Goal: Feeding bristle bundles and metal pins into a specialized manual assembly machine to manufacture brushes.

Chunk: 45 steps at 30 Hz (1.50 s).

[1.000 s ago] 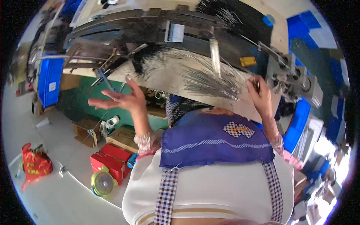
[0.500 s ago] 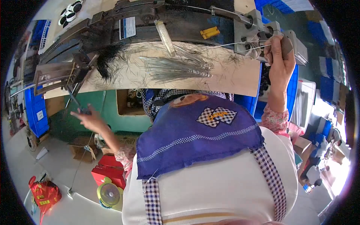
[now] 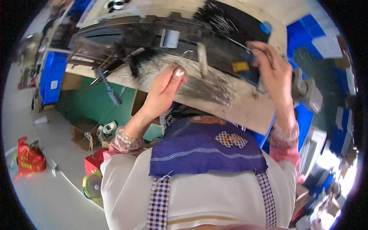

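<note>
a pale grey floor (image 3: 69, 191) spread widest, far to the left of the left hand (image 3: 168, 86) and below it. the light wooden workbench (image 3: 255, 109) ran beneath both hands, bare between the right hand (image 3: 275, 71) and the person's body. a long dark machine (image 3: 149, 28) lay across it, beyond the left hand and reaching toward the right. under the bench, left of the left hand, stood a green panel (image 3: 103, 99); a purple apron (image 3: 207, 155) covered the lap below the hands. one blue bin (image 3: 50, 82) was well left of the left hand, another (image 3: 304, 117) just below and right of the right wrist. far down to the left were a red bag (image 3: 30, 161), a red box (image 3: 93, 164) and a yellow-green fan (image 3: 92, 186).

the loose bundle of thin grey wires (image 3: 209, 92) lay on the bench between the hands, just right of the left one. the left hand was curled, thumb pressed to its fingers; whether it pinched a wire could not be told. the right hand, blurred, reached forward with bent fingers near a thin rod (image 3: 237, 43); its grip could not be told. a white label (image 3: 170, 38) sat beyond the left hand, a yellow block (image 3: 240, 66) just left of the right.
</note>
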Motion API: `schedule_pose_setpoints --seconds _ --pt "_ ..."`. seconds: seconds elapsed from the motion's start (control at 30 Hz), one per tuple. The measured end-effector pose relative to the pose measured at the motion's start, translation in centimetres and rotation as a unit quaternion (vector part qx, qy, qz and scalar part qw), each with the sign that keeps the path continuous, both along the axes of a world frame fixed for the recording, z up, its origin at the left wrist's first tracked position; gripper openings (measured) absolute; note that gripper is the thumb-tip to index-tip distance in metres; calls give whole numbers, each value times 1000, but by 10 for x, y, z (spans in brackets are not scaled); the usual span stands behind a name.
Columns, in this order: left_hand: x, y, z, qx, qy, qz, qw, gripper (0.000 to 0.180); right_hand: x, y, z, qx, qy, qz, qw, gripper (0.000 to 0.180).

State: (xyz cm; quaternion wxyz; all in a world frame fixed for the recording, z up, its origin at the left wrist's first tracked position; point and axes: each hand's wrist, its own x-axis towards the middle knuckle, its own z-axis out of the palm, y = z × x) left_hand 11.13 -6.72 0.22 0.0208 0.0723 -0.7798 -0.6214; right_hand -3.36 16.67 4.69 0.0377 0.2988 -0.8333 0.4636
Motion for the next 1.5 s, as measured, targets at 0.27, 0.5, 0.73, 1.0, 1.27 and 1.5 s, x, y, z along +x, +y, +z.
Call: schedule_pose_setpoints --seconds 0.27,0.5,0.73,1.0,1.27,1.5 --pt "-48 71 -23 318 -61 50 945 14 -43 -9 -21 166 234 122 950 23" --pt "-44 2 44 726 -66 -18 684 15 -37 -25 -24 255 303 88 914 18" --pt "2 -40 -11 435 195 19 879 21 -40 -19 -12 191 251 52 948 14" --pt "-135 49 -5 -96 70 -192 974 20 -122 -28 -9 164 200 181 949 17" --pt "-148 23 19 -538 244 -151 792 11 -78 -24 -25 135 194 213 948 18" --pt "-116 -23 47 -586 458 67 665 16 -71 -60 -27 -7 197 180 964 17"
